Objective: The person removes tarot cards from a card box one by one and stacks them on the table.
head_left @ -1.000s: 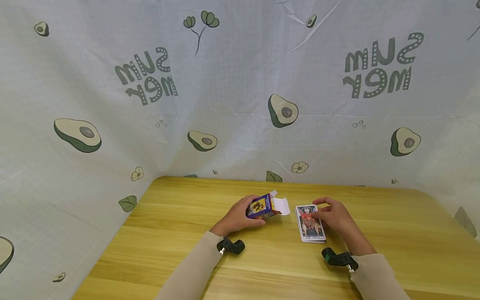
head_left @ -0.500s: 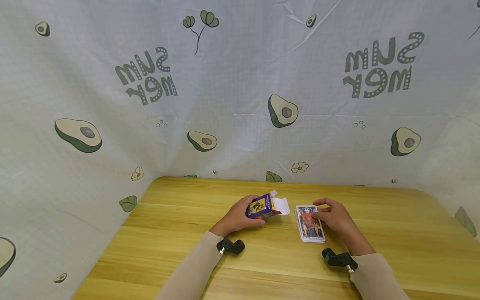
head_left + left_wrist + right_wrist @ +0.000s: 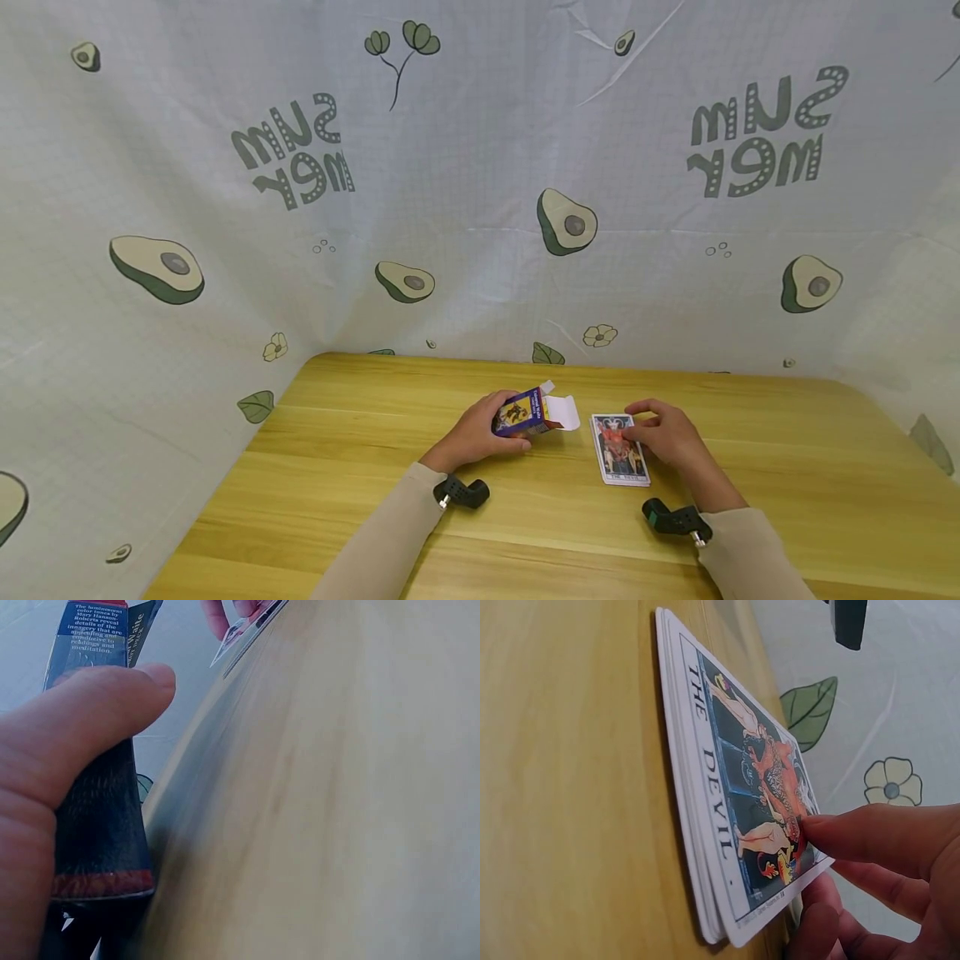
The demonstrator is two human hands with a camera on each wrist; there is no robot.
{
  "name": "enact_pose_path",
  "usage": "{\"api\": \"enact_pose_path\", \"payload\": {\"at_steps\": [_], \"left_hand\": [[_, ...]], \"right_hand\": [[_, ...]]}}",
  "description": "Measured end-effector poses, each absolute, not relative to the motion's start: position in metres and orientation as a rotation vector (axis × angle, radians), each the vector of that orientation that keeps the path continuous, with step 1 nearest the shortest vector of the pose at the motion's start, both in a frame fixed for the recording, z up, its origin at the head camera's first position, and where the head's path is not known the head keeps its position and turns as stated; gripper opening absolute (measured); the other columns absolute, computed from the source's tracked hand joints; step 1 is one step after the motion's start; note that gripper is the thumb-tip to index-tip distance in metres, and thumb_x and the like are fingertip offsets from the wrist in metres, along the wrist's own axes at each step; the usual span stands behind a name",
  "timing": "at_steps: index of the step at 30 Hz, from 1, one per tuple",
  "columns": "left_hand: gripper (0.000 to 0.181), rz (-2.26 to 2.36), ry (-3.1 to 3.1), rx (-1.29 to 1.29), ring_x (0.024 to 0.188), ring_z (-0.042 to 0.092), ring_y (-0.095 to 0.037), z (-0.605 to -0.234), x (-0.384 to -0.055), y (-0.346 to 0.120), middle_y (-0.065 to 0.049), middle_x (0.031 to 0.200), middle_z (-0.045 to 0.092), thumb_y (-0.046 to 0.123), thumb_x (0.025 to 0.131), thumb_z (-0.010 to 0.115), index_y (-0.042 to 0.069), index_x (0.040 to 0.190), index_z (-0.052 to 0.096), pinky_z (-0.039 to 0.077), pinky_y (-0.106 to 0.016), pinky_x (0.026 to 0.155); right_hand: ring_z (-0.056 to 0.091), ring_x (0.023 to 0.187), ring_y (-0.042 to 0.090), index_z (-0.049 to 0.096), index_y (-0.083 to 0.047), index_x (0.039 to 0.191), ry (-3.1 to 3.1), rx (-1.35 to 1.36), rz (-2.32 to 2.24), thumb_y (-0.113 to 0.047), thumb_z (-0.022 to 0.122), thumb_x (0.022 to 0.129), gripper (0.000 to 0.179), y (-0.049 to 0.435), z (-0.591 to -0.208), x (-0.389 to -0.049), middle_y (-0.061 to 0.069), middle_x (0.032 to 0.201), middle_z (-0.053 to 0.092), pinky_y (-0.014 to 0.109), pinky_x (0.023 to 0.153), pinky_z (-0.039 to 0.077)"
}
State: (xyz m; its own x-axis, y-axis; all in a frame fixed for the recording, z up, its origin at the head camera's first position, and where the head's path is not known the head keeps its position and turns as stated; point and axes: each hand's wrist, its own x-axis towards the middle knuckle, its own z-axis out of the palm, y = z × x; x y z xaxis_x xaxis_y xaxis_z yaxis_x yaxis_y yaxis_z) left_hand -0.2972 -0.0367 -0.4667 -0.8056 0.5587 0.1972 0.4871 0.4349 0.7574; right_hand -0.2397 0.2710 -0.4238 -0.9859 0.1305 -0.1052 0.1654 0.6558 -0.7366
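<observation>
My left hand (image 3: 478, 427) grips a blue and yellow tarot card box (image 3: 517, 414) from its left side, the thumb along the near side. The box lies tilted with its white end flap (image 3: 563, 412) open to the right. In the left wrist view the thumb crosses the printed narrow side of the box (image 3: 101, 817). On the table to the right lies a small stack of tarot cards (image 3: 618, 450), "The Devil" face up on top. My right hand (image 3: 670, 433) pinches the top card (image 3: 761, 780) at its right edge, thumb on its face and fingers below.
The wooden table (image 3: 375, 500) runs back to a pale cloth (image 3: 465, 167) printed with avocados. A black wrist mount (image 3: 461, 492) sits on the left wrist, another black wrist mount (image 3: 677, 517) on the right.
The top card has shifted very slightly on the stack, its far edge now a little nearer me. My left hand and the box stay in place.
</observation>
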Motion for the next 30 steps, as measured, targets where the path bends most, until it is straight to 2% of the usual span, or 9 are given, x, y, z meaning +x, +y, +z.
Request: {"api": "enact_pose_path", "payload": {"at_steps": [9,16,30], "left_hand": [[0.074,1.322,2.587,0.958,0.101,0.051,-0.012,-0.4687,-0.2981,-0.0369,0.001,0.121,0.053,0.041,0.079,0.078,0.022,0.141,0.043,0.044,-0.028,0.086],[0.075,1.325,2.587,0.953,0.102,0.051,-0.012,-0.4683,-0.2985,-0.0374,0.001,0.122,0.053,0.042,0.078,0.078,0.023,0.141,0.043,0.044,-0.028,0.086],[0.075,1.321,2.589,0.97,0.102,0.051,-0.012,-0.47,-0.2993,-0.0379,0.001,0.122,0.053,0.043,0.079,0.078,0.023,0.142,0.043,0.044,-0.027,0.085]], "right_hand": [[0.055,0.087,0.032,0.058,0.001,0.122,2.843,0.245,-1.199,-0.017,0.069,0.086,0.041,0.2699,-0.4237,-0.2393,0.025,0.103,0.06,0.035,0.068,0.045],[0.055,0.088,0.034,0.059,0.002,0.121,2.873,0.243,-1.146,-0.017,0.069,0.086,0.041,0.2692,-0.4262,-0.2409,0.026,0.104,0.06,0.042,0.073,0.047],[0.053,0.089,0.034,0.061,0.003,0.12,2.886,0.249,-1.093,-0.018,0.069,0.085,0.041,0.2665,-0.4255,-0.2388,0.028,0.107,0.058,0.044,0.075,0.047]]}}
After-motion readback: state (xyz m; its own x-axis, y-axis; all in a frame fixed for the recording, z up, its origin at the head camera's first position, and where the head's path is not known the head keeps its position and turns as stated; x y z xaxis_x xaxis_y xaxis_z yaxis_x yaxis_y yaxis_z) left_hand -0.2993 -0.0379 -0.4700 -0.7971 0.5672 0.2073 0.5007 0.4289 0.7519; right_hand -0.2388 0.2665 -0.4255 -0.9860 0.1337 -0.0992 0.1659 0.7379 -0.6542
